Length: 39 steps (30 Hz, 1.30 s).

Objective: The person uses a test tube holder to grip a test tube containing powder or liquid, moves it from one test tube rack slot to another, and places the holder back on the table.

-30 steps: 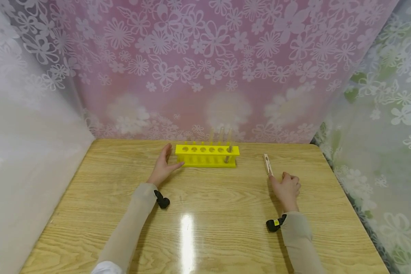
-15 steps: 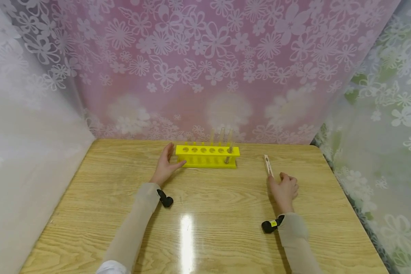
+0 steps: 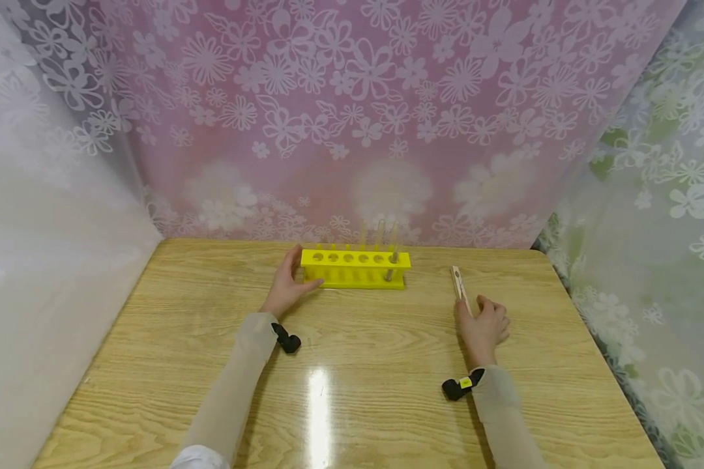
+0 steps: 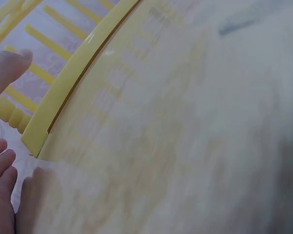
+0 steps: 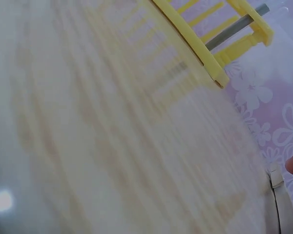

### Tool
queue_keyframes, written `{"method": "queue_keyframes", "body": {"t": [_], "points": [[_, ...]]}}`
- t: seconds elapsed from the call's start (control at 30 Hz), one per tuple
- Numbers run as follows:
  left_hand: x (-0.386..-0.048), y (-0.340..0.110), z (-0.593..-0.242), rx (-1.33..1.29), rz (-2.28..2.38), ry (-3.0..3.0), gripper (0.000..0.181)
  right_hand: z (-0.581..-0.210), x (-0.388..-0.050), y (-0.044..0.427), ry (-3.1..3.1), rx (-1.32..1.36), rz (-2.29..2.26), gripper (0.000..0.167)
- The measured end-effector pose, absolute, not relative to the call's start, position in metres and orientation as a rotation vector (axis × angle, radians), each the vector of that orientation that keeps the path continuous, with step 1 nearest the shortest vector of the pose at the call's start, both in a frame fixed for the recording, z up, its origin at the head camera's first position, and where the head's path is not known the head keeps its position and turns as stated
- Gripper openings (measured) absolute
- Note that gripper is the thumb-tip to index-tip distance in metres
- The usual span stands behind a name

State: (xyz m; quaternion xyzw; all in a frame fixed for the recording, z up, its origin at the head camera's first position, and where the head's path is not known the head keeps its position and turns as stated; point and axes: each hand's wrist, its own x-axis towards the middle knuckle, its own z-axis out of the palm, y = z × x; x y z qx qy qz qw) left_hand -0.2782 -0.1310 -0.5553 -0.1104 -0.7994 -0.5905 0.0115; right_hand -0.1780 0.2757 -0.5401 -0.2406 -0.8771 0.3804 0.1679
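A yellow rack [image 3: 354, 258] with a row of round holes stands near the table's back edge. Glass tubes rise at its right half; the rightmost tube [image 3: 394, 258] has grey contents, seen as a grey bar [image 5: 230, 32] in the right wrist view. My left hand [image 3: 286, 286] is spread around the rack's left end, thumb in front; whether it touches is unclear. In the left wrist view the thumb [image 4: 10, 68] overlaps the pegs. A wooden clip [image 3: 457, 281] lies right of the rack, its near end beside the thumb of my right hand [image 3: 484, 329], whose fingers are loosely bent.
The wooden table [image 3: 381, 345] has a bright reflection at its front middle. A pink flowered curtain [image 3: 328, 130] hangs behind it, with pale sheets [image 3: 53, 247] at the left and flowered ones [image 3: 639, 215] at the right. A black wrist camera [image 3: 287, 340] sits on each sleeve.
My left hand has shifted slightly right, its thumb further across the rack's front. My right hand has moved a little left, its thumb now beside the clip's near end. Rack and clip look unmoved.
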Motion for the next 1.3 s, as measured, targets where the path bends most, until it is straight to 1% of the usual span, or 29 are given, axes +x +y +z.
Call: {"method": "queue_keyframes", "body": {"t": [0.17,0.33,0.63,0.93,1.07,1.3], "points": [[-0.278,-0.13,-0.558,-0.343,-1.797,-2.562,0.109,-0.548,-0.182,0.277,-2.457,-0.694,1.043,0.06],[-0.28,-0.13,-0.561,-0.341,-1.819,-2.586,0.11,-0.554,-0.186,0.278,-2.427,-0.678,0.982,0.059],[-0.284,-0.13,-0.564,-0.376,-1.718,-2.651,0.106,-0.552,-0.188,0.276,-2.472,-0.67,0.929,0.06],[-0.283,-0.129,-0.565,-0.399,-1.607,-2.688,0.096,-0.538,-0.19,0.273,-2.673,-0.702,0.888,0.069],[-0.283,-0.13,-0.565,-0.413,-1.553,-2.698,0.093,-0.536,-0.194,0.273,-2.698,-0.701,0.865,0.066],[-0.283,-0.131,-0.565,-0.427,-1.539,-2.691,0.087,-0.535,-0.201,0.273,-2.714,-0.716,0.831,0.052]]}}
